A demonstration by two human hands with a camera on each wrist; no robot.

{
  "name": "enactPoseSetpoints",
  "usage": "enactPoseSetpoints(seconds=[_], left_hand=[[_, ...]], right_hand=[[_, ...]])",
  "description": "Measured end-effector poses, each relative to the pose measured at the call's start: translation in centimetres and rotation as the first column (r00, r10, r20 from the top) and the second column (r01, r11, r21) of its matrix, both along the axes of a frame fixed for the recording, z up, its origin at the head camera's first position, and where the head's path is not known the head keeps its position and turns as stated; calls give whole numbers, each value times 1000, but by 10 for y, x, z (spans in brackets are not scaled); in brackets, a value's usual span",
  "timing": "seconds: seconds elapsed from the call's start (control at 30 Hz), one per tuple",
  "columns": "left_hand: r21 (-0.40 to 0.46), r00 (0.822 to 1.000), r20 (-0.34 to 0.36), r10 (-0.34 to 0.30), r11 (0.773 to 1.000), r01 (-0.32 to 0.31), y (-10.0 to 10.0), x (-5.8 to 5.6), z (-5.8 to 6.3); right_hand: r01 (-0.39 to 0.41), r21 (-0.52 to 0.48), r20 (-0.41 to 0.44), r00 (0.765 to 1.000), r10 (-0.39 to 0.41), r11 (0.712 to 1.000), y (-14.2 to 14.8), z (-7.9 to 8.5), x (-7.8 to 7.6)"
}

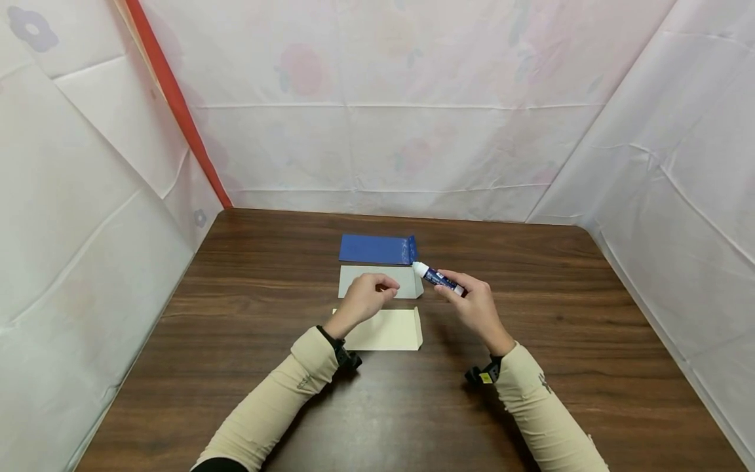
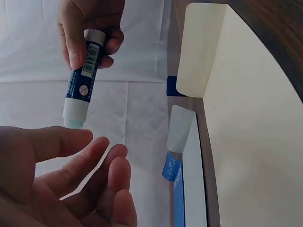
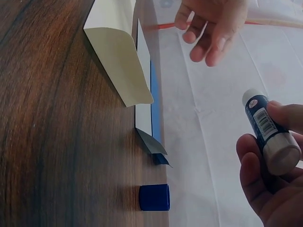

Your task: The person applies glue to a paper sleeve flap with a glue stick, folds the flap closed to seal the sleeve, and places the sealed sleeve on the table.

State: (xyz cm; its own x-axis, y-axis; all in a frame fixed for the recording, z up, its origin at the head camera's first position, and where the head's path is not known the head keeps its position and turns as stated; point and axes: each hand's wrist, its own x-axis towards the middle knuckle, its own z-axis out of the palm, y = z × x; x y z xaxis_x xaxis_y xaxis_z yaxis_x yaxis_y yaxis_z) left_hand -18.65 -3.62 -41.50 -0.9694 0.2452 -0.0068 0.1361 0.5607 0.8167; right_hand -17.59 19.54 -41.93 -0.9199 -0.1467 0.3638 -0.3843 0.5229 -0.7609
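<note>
My right hand (image 1: 476,307) grips a glue stick (image 1: 439,279) with a dark blue label, its uncapped white end pointing left. In the left wrist view a pale tip shows at that end of the glue stick (image 2: 85,78). My left hand (image 1: 362,298) hovers over the pale grey envelope (image 1: 349,278), fingers loosely bent and holding nothing. Behind lies a blue envelope (image 1: 371,249), whose flap (image 1: 409,250) at the right end carries whitish smears. Nearest me is a cream envelope (image 1: 383,331); its flap (image 3: 118,56) stands partly raised.
A dark blue cap (image 3: 154,197) stands on the wooden table (image 1: 283,262), right of the envelopes. White patterned sheets (image 1: 413,131) hang behind the table and along both sides. A red strip (image 1: 183,108) runs down the back left corner.
</note>
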Motion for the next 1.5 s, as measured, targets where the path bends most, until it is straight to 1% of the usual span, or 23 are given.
enactPoseSetpoints(seconds=[0.1, 0.23, 0.33, 0.5, 0.83, 0.97, 1.1, 1.3, 1.4, 1.5], left_hand=[[-1, 999, 24, -38, 999, 38, -3, 0, -3], [-48, 996, 32, -82, 995, 83, -7, 1, -7], [-95, 994, 39, -98, 990, 101, -9, 1, -7], [-164, 993, 57, -106, 980, 114, -11, 3, -7], [-321, 989, 63, -134, 936, 147, -11, 10, -8], [-359, 987, 84, -138, 920, 159, -11, 13, -9], [-386, 984, 84, -157, 905, 177, -12, 15, -11], [-416, 978, 60, -198, 886, 205, -13, 19, -16], [-442, 972, 27, -232, 869, 220, -14, 21, -17], [-455, 967, -5, -253, 862, 223, -14, 22, -18]], right_hand=[[-17, 20, 13, 1000, 17, 1000, 1, 0, 0], [-36, 50, 18, 999, 36, 998, 1, -1, 0], [-39, 67, 17, 999, 38, 997, 1, -1, 0], [-47, 91, 31, 999, 45, 995, 2, -1, 0], [-66, 149, 38, 997, 61, 987, 0, -1, 0], [-72, 166, 41, 997, 66, 984, -1, -2, 0], [-89, 184, 61, 995, 79, 979, -2, -3, 0], [-112, 196, 118, 989, 90, 974, -3, -2, 2], [-128, 206, 144, 985, 100, 970, -3, -2, 3], [-146, 215, 158, 981, 113, 966, -3, -2, 4]])
